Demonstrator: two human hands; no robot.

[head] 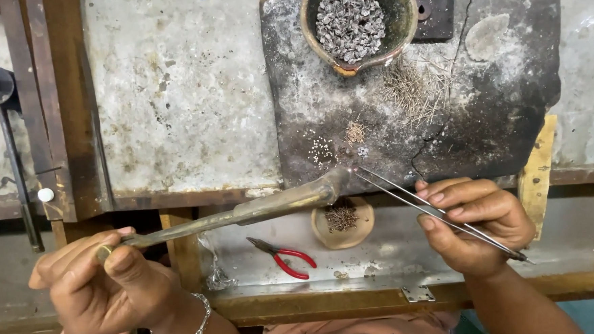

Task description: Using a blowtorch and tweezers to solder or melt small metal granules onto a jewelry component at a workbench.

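Note:
My left hand [103,282] grips the rear end of a long brass blowtorch [258,208], whose nozzle points right and up toward the lower edge of a dark scorched slab [504,109]. My right hand [472,222] pinches slim metal tweezers [414,201]; their tips meet the slab edge just right of the torch nozzle, near a small silvery piece. A cluster of tiny white beads [321,151] and a small tuft of fine wire bits [355,132] lie on the slab just above.
A clay bowl [398,26] of small grey metal pieces stands at the slab's top. Loose fine wires [418,86] are strewn right of it. Below the bench edge lie red-handled pliers [285,257] and a small dish [364,228] of dark bits. A metal stand [4,128] is at left.

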